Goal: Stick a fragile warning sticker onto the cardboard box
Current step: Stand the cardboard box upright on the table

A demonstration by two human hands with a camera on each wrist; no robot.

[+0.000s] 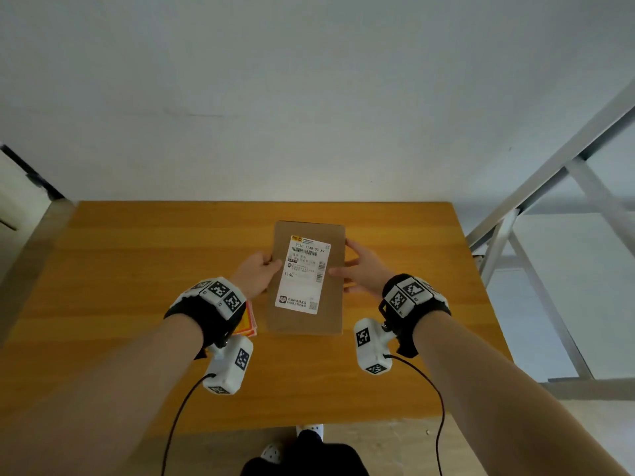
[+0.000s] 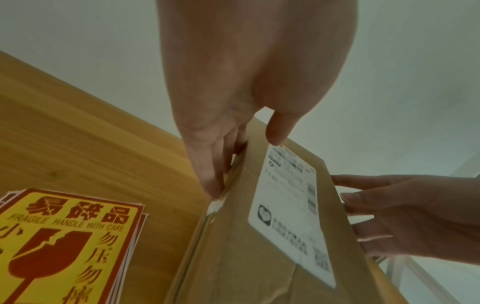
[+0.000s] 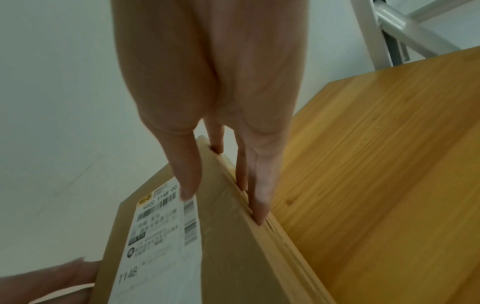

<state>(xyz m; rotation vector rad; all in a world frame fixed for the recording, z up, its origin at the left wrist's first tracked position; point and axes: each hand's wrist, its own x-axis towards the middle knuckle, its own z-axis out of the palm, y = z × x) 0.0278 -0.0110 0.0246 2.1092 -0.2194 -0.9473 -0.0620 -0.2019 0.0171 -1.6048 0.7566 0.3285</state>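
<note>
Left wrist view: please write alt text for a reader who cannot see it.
The left hand and right hand hold a cardboard box by its sides, white shipping label facing up. A stack of fragile stickers lies beside it on the wooden table.

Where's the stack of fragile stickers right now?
The fragile stickers lie on the wooden table, left of the cardboard box, mostly hidden under the left wrist in the head view.
</note>
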